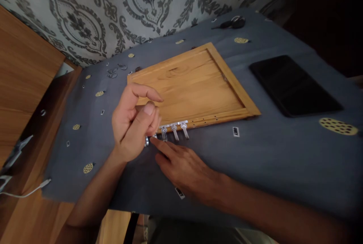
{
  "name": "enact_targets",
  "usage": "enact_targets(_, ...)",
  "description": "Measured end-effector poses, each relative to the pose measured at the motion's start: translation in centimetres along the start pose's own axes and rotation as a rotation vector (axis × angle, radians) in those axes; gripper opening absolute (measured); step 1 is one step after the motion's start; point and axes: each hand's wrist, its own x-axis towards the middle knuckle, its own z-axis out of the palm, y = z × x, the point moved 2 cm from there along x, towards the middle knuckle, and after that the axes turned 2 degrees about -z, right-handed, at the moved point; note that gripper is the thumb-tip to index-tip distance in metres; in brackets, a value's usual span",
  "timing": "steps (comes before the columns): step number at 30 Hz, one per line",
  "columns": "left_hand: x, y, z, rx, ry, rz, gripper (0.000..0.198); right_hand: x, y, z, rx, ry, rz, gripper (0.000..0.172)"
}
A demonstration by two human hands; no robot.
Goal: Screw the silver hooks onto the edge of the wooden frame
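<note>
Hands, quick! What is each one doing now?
Left hand: fingers curled by the metal hooks; whether it holds anything cannot be told.
Right hand: open, flat on the blue cloth.

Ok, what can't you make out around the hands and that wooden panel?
Head view, left hand: anything pinched is hidden by its own fingers.
Head view, small metal piece by the right hand: mostly behind the left hand.
Head view, white label near the wooden panel: print too small.

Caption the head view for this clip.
Left hand curls over hooks along a wooden frame; right hand lies flat on blue cloth, forefinger beside them.
</note>
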Motion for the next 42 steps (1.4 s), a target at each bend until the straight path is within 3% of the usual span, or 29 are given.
enact_targets(5,-0.4,0.2,-0.9,0.086,-0.004,-0.013,0.008,0.2,0.0,-0.1,-0.017,-0.044,0.005,0.019)
enact_targets(10,-1.3,1.1,-1.9,0.339,0.267,-0.035,0.020,0.1,-0.1,0.2,-0.046,-0.021,0.018,0.019)
enact_targets(13,-1.8,1.3,-1.2,0.225,0.358,-0.062,0.018,0.0,-0.1,0.4,-0.019,0.010,0.019,0.019)
enact_targets(17,-1.9,0.9,0.2,0.065,0.396,-0.049,0.011,0.0,-0.1,0.3,0.006,0.001,0.019,0.020)
enact_targets(23,-1.4,0.4,0.7,0.036,0.396,0.014,0.009,0.1,-0.1,0.1,0.015,-0.013,0.024,0.021)
enact_targets(31,-1.2,0.1,0.9,0.027,0.320,0.018,0.005,0.1,-0.1,0.0,-0.022,-0.020,0.018,0.023)
enact_targets(42,-1.3,0.2,0.7,0.077,0.324,-0.003,0.010,0.1,-0.1,0.0,0.041,-0.012,0.034,0.021)
